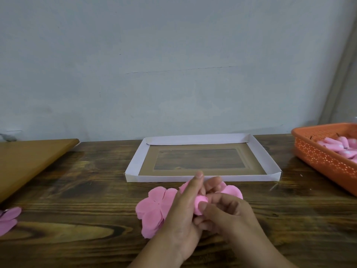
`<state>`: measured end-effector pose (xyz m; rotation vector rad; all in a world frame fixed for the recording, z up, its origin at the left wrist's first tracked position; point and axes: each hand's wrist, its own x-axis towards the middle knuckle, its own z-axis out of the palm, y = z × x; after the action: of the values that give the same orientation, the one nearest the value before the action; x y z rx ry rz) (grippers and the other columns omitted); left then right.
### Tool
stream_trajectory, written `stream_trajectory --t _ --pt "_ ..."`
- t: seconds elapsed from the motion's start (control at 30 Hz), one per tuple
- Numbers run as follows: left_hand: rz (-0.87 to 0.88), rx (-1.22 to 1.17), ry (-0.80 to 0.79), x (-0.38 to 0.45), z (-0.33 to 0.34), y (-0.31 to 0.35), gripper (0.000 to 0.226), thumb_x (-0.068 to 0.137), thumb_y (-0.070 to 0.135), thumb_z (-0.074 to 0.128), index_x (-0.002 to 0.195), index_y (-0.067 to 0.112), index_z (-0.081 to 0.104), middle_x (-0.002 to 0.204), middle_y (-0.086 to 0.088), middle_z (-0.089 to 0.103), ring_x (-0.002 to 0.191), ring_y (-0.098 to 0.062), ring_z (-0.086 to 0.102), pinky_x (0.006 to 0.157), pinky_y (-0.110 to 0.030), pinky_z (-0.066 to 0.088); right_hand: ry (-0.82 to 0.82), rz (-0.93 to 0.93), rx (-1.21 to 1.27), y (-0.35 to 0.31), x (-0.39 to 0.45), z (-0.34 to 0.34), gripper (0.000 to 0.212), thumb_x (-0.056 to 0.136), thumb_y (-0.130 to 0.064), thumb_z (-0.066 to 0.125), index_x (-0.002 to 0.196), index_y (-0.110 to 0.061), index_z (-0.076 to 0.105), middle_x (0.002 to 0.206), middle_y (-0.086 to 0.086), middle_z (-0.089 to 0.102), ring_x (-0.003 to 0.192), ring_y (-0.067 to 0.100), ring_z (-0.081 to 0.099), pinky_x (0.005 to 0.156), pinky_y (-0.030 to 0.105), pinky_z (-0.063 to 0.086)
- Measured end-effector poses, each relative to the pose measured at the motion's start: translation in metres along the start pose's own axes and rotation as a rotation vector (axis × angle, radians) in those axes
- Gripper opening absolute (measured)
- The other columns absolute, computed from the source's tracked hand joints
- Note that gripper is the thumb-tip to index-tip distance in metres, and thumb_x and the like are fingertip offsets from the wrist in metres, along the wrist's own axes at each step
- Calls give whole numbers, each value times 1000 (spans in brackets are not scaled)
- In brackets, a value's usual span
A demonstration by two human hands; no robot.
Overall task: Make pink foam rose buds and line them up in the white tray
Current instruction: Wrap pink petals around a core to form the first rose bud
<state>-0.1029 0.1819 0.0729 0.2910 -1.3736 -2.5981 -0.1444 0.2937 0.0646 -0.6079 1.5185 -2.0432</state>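
- Pink foam bud (pixel 201 205) sits pinched between both hands — left hand (pixel 183 209) with fingers extended along it, right hand (pixel 226 211) curled round its near side.
- White tray (pixel 135 159) lies just beyond the hands on the table (pixel 77 190), no buds in it.
- Loose petals (pixel 154 206) lie under the left hand — nearer than the tray.

No text, label, brand, number or sign can be read anywhere in the head view; the white tray (pixel 135 163) has plain walls with no print; the orange basket (pixel 316 153) carries only a pattern of small holes, no lettering; the pink foam petals (pixel 154 206) show no marking beyond a thin cut line; the wall (pixel 173 64) behind is bare of writing.
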Motion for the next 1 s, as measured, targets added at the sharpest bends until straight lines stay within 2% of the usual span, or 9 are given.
stream_trajectory --t 0.17,0.27,0.37,0.47,0.6,0.7,0.8,0.93,1.0 --pt "-14 -14 40 0 -1 2 48 78 52 77 48 22 56 92 -5 78 90 -16 76 73 -33 61 -95 197 227 -1 1 -2 12 74 -15 80 79 -4 79 77 20 71 67 21 73 63 25 59" --pt "-77 -80 65 0 2 2 38 76 52 68 53 21 70 93 -1 79 89 -20 77 86 -39 57 41 -7 -179 4 -2 2 26 72 -27 84 97 -32 77 85 5 78 79 15 74 76 27 60" --pt "-157 -187 112 1 3 3 42 75 52 67 46 22 65 95 6 80 75 -19 77 66 -36 61 118 -291 -648 11 -10 9 62 69 -28 85 104 -70 57 98 -37 68 85 -13 67 75 1 48" --pt "-177 -265 104 2 4 1 46 77 51 67 44 20 59 102 4 80 75 -17 78 59 -34 61 182 -526 -886 19 -9 6 64 73 -18 87 114 -59 58 92 -40 65 91 -23 60 72 -8 39" --pt "-192 -287 56 0 6 -2 46 81 48 67 46 19 57 107 0 79 82 -15 78 84 -40 56 347 -770 -987 22 -5 4 50 67 -18 85 110 -34 63 81 -31 58 78 -8 60 65 -2 43" --pt "-158 -222 41 -1 7 -2 45 81 47 66 45 20 63 97 3 80 78 -13 78 67 -34 61 314 -501 -792 18 -7 4 25 78 -20 81 93 -38 72 71 -25 70 70 -2 68 64 7 50" --pt "-83 -138 64 0 6 -1 40 73 48 71 46 22 56 100 0 80 84 -11 77 65 -32 60 146 -253 -509 8 -7 4 21 85 -11 74 82 -32 78 69 -2 74 63 8 69 62 18 54" --pt "-50 -16 52 -3 5 2 44 70 58 68 48 24 51 95 1 79 69 -14 69 47 -20 41 37 60 -61 -2 -1 5 21 90 -8 67 74 -11 80 63 15 70 57 16 66 58 21 55" --pt "-25 1 53 -3 4 3 45 68 58 69 47 24 49 93 -3 79 82 -18 71 57 -26 53 -18 197 156 -3 1 7 15 78 -12 71 70 -1 77 65 21 67 55 18 66 54 23 56"
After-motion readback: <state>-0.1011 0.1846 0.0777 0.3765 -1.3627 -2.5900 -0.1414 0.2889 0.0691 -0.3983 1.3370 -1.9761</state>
